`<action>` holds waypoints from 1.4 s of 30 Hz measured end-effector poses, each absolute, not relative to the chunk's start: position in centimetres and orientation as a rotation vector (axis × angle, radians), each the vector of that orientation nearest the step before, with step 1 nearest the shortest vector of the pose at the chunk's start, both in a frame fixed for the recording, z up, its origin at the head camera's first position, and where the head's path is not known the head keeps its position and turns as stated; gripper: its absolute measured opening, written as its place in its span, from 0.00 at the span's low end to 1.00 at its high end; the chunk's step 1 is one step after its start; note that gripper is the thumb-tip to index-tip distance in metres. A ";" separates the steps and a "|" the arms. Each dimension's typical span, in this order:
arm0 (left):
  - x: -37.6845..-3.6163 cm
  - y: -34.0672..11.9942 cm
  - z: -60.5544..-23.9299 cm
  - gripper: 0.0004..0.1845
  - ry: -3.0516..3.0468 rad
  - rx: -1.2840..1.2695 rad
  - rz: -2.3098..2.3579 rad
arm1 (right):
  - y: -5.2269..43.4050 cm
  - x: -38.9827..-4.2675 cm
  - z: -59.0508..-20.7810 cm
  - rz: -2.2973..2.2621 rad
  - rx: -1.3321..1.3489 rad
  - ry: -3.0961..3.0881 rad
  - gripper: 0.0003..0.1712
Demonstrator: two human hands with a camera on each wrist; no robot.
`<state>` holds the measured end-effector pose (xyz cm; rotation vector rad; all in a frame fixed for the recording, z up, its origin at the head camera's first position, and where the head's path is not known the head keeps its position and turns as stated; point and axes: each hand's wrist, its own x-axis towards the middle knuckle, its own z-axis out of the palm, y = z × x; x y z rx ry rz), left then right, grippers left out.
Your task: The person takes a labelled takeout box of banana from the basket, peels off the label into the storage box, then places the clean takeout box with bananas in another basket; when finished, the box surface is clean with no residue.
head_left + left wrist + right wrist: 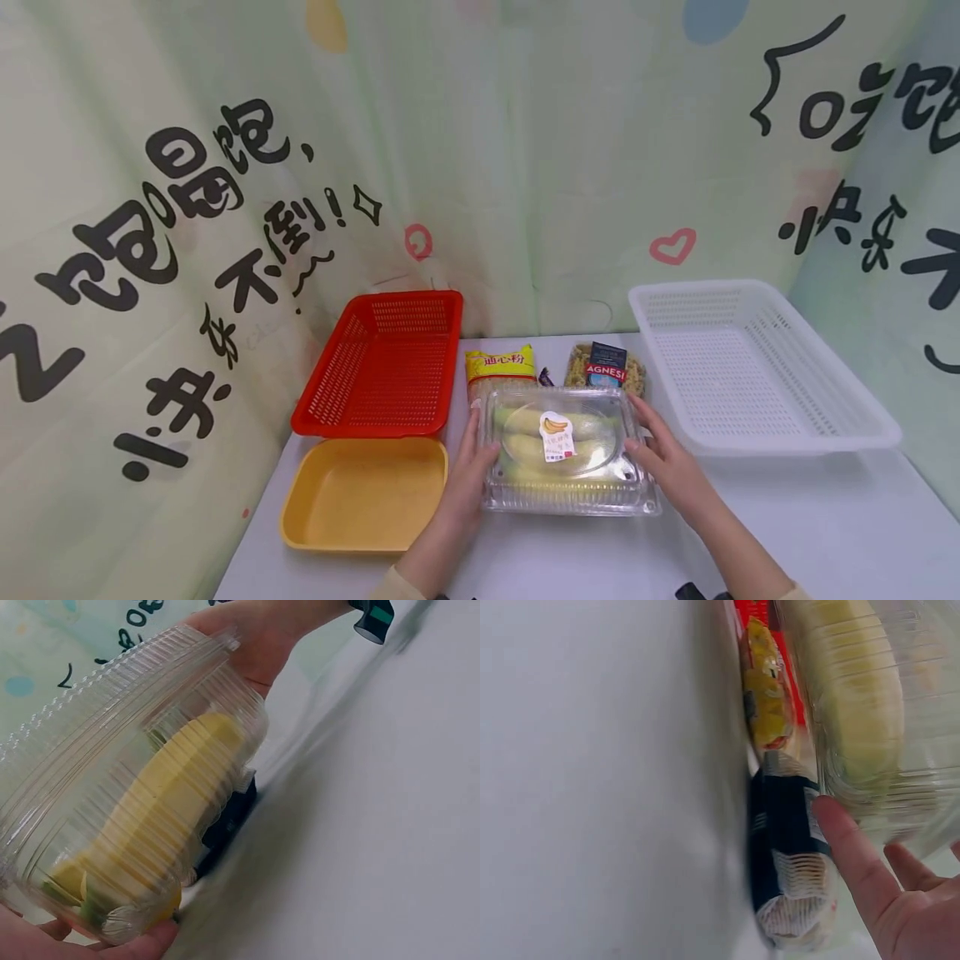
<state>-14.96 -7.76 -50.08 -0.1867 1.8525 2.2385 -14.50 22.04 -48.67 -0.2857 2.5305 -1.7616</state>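
Between the two hands is a clear plastic clamshell box (525, 492) with bananas (169, 802) inside and a banana-print sticker (557, 435) on its lid. My left hand (467, 471) grips its left side, thumb at the lid's edge and fingers under the lower corner in the left wrist view. On the opposite side, my right hand (666, 462) holds the box by its edge, thumb near the lid. The left wrist view shows the box raised off the tabletop. Behind it stand a yellow pasta bag (501, 365) and an AGNESI pasta bag (606, 368), both partly hidden by the box.
A red basket (375, 367) stands at the back left, with a yellow tub (367, 496) in front of it. The white basket (738, 375) is at the right. A small dark packet (546, 377) lies between the pasta bags. A printed curtain (525, 167) hangs behind the table.
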 end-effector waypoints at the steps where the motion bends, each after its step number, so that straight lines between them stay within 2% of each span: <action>1: -14.8 -7.7 -50.2 0.39 1.849 -0.185 2.244 | 22.0 -14.4 -48.8 -1.759 -0.284 2.540 0.39; 9: -13.5 -8.8 -50.0 0.37 1.930 -0.086 2.238 | 21.3 -13.7 -49.6 -1.805 -0.285 2.485 0.40; 18: -13.9 -9.2 -50.5 0.33 1.791 -0.065 2.305 | 21.4 -13.4 -49.9 -1.769 -0.242 2.514 0.36; 24: -13.8 -9.0 -51.1 0.35 1.903 -0.007 2.247 | 21.5 -13.2 -50.5 -1.797 -0.239 2.467 0.32; 42: -13.2 -8.6 -52.8 0.32 2.009 -0.065 2.134 | 22.0 -13.6 -52.6 -1.599 -0.344 2.551 0.30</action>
